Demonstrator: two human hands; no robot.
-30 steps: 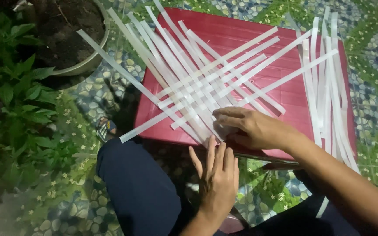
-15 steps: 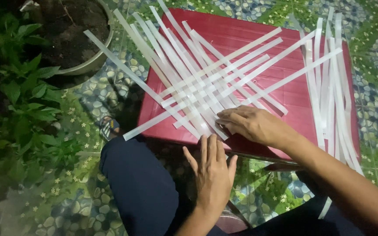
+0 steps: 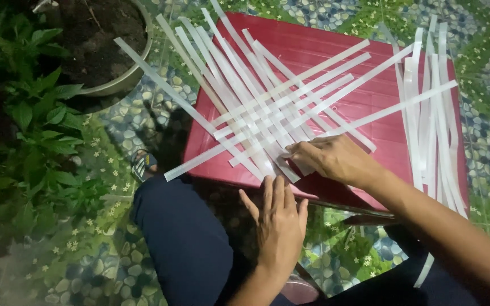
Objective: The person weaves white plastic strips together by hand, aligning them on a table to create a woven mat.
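Long white flat strips [image 3: 267,107] lie crossed and interwoven on a red plastic table top [image 3: 324,51]. My right hand [image 3: 327,158] rests on the near edge of the weave, its fingertips pinching a strip end. My left hand [image 3: 279,218] lies flat with fingers together and extended, its fingertips touching the strip ends at the table's near edge. A loose bundle of white strips [image 3: 429,113] lies along the table's right side, some hanging over the near edge.
A round pot with dark soil [image 3: 103,51] stands at the upper left, with green leafy plants [image 3: 35,124] beside it. The floor has green and pebble-patterned tiles [image 3: 114,243]. My legs in dark trousers [image 3: 182,243] are below, and a sandalled foot [image 3: 143,164] shows near the table.
The view has shifted slightly. My right hand has slid a little left along the weave's near edge; my left hand stays flat beneath it.
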